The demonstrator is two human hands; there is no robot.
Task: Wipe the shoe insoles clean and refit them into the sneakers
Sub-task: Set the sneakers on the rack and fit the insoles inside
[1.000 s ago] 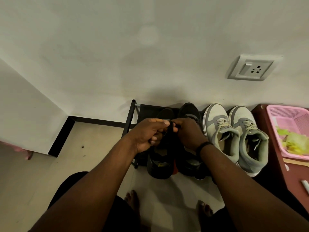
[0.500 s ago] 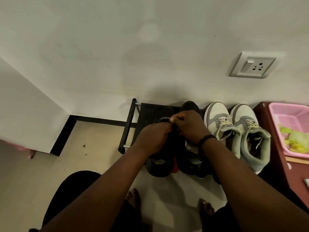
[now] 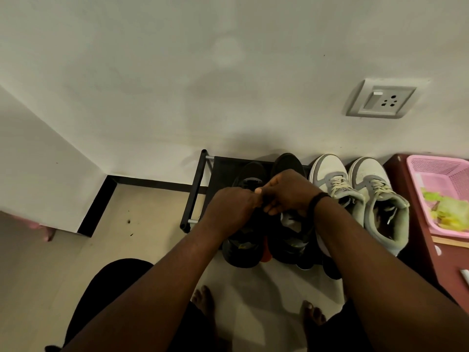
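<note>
Head view. A pink plastic basket (image 3: 444, 171) with perforated mesh walls is seen at the right edge, set on a dark red cabinet top (image 3: 411, 199); crumpled yellow-green material (image 3: 446, 212) lies inside it, of a kind that cannot be told.

A black metal shoe rack (image 3: 196, 191), made of thin tubes with silver joints, is placed against the far wall. Four shoes are held on it in a row, toes toward the wall. The two black sneakers (image 3: 253, 240) sit at the left of the row, matte and rounded, with a small red patch visible between their heels. The two grey-and-white sneakers (image 3: 360, 199) sit to their right, smooth-panelled, with pale laces and padded grey collars; their openings are dark, and what lies inside cannot be told.

The left hand (image 3: 232, 207) and right hand (image 3: 289, 191) are held together over the laces area of the black sneakers. The fingers of both are curled and pressed close, pinching something dark and small between them; its identity cannot be told. A dark band (image 3: 316, 201) is worn at the right wrist.

A white switch-and-socket plate (image 3: 382, 100) is fixed on the plain plastered wall. Bare toes (image 3: 203, 298) are seen on the pale tiled floor (image 3: 142, 232).
</note>
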